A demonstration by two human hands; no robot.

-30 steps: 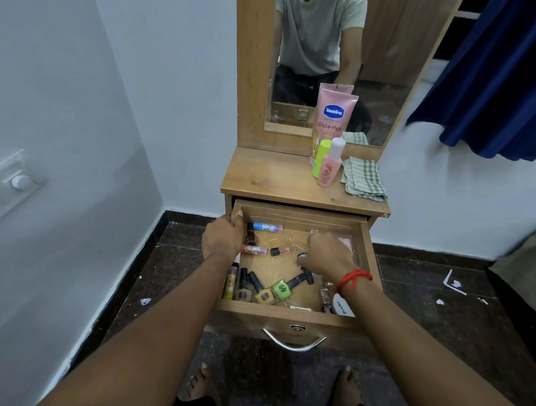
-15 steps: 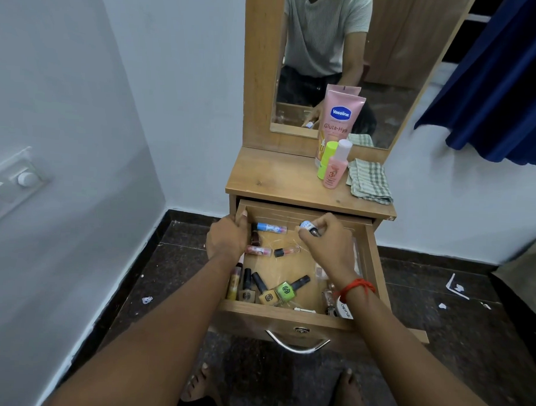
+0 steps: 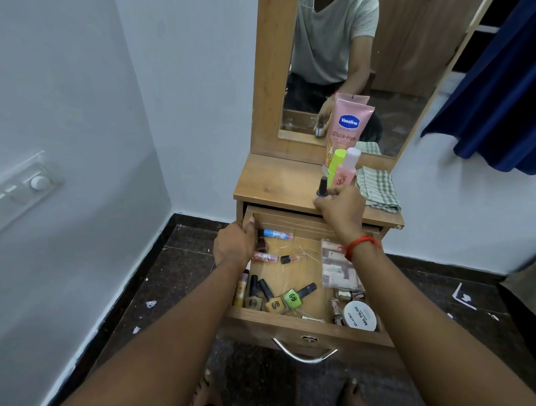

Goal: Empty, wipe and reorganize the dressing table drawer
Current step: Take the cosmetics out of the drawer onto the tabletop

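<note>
The wooden drawer [image 3: 305,327] of the dressing table stands pulled open. Inside lie several nail polish bottles [image 3: 290,297], small tubes [image 3: 274,234], a clear packet [image 3: 339,267] and a white nail polish remover tub [image 3: 360,315]. My left hand [image 3: 233,244] grips the drawer's left wall near its back corner. My right hand [image 3: 341,207] is up at the tabletop [image 3: 276,185], pinching a small bottle with a black cap [image 3: 322,188] that stands upright at the top's front edge.
On the tabletop stand a pink Vaseline tube [image 3: 348,126], a green tube [image 3: 335,165], a pink bottle [image 3: 345,173] and a folded checked cloth [image 3: 378,188]. A mirror [image 3: 356,69] rises behind. Blue curtain [image 3: 501,89] hangs right. Paper scraps lie on the dark floor.
My right hand lifted a small black-capped bottle out of the drawer and carried it up onto the tabletop. The left hand stayed on the drawer's left wall.
</note>
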